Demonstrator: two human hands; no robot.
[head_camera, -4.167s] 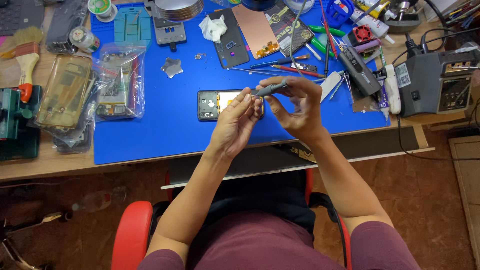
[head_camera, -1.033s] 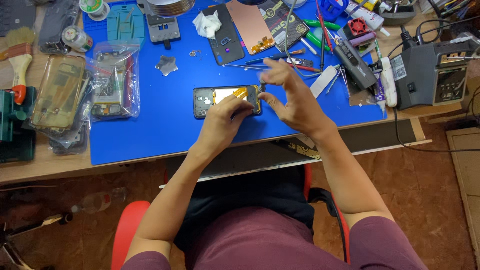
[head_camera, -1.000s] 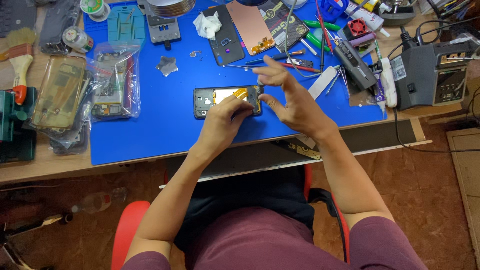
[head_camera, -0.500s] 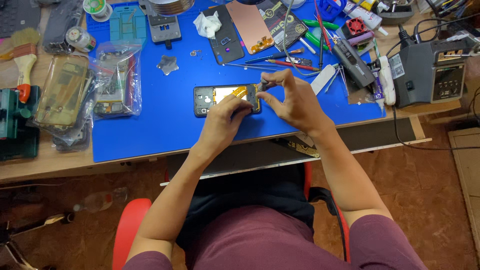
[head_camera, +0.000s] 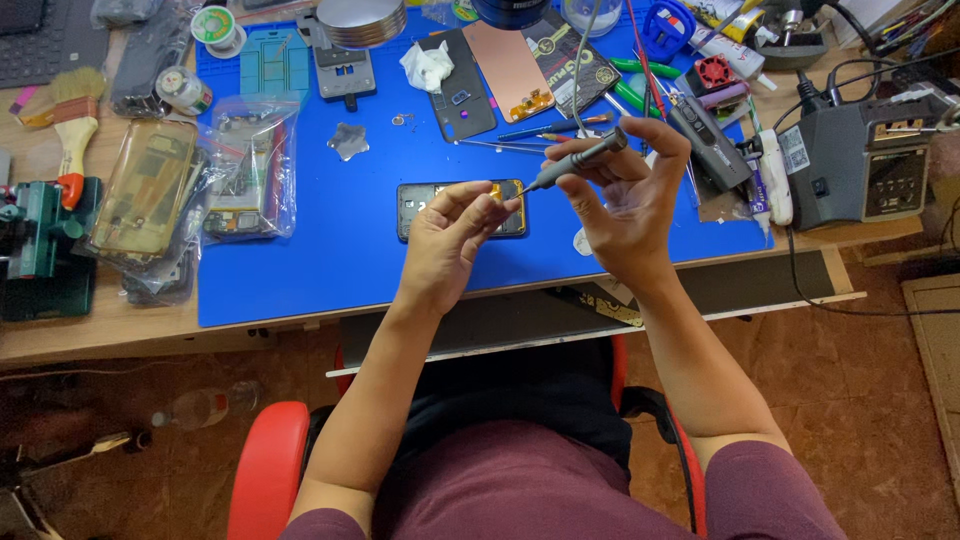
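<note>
Right hand (head_camera: 625, 205) grasping a grey precision screwdriver (head_camera: 578, 160), fingers pinched along the shaft, tool tilted with the tip pointing down-left toward the opened phone (head_camera: 460, 210). Tip sits at the phone's upper right corner, right by my left fingertips; can't tell if it's actually seated in a screw.

Left hand (head_camera: 450, 240) rests on the phone, fingers curled over its right half, pressing it flat. Not clenched around anything, just pinning it down.

Phone lies face-down, back cover off, long side left-right, near the middle of the blue mat (head_camera: 330, 250) on the table (head_camera: 120, 335).

Around it:
- copper-coloured back panel (head_camera: 512, 70) and a dark panel (head_camera: 462, 85) further up the mat, side by side
- crumpled white tissue (head_camera: 428, 66) just left of them
- small metal shield plate (head_camera: 350, 140) up-left of the phone
- clear bags of parts (head_camera: 245, 165) at the mat's left edge
- brush with red handle (head_camera: 72, 130) and green vise (head_camera: 35, 235) off the mat, far left
- grey soldering station (head_camera: 865, 165) on the right, cables trailing
- tweezers and loose hand tools (head_camera: 560, 128) just above my right hand
</note>
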